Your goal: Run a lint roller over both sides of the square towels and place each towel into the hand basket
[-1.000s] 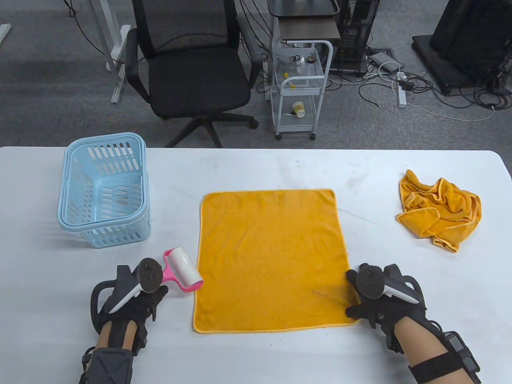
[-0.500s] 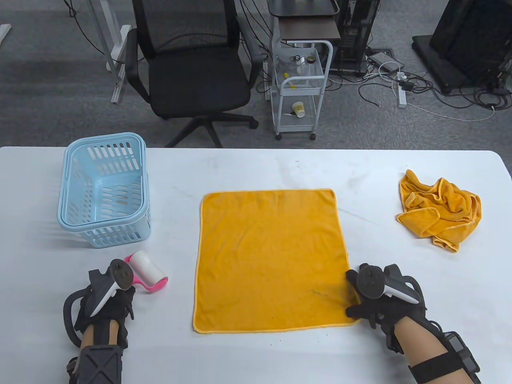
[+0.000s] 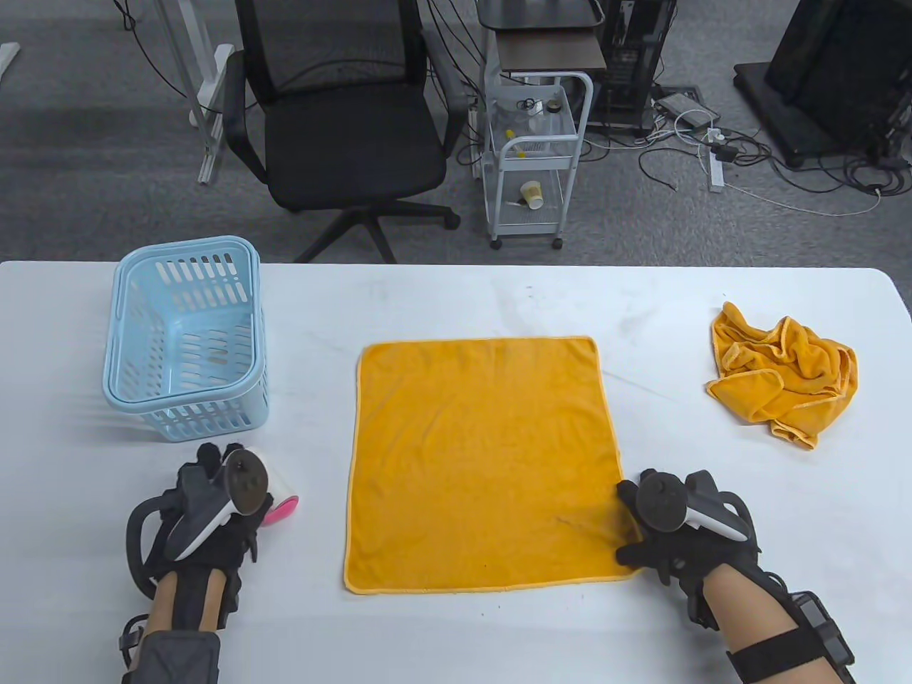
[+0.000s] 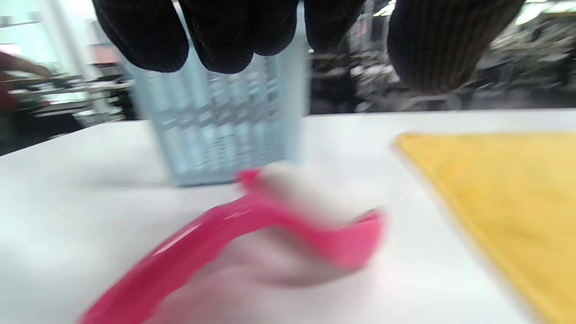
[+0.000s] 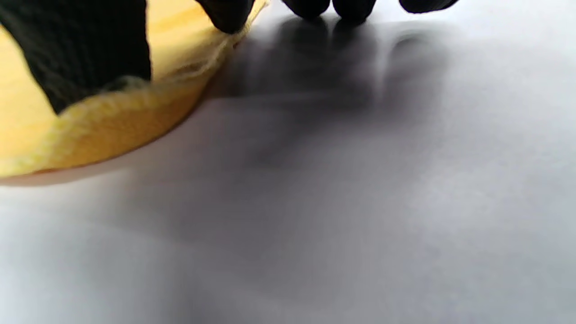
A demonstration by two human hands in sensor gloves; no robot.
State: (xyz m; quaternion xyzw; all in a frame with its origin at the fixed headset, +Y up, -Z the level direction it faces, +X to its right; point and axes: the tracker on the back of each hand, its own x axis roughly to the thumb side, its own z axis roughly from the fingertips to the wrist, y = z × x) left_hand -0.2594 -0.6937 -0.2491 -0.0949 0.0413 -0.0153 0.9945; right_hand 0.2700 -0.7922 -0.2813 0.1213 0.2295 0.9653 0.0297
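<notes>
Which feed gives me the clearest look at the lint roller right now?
The left wrist view: the lint roller lies on the table, pink handle and white roll showing, though blurred. In the table view the left hand covers all but its pink end. The right wrist view misses it.

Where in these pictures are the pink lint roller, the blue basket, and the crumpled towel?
lint roller [image 4: 252,220], left wrist view, on its pink frame.
hand basket [image 3: 187,249], table view, on its far rim.
crumpled towel [image 3: 784,377], table view, on its bunched middle.
</notes>
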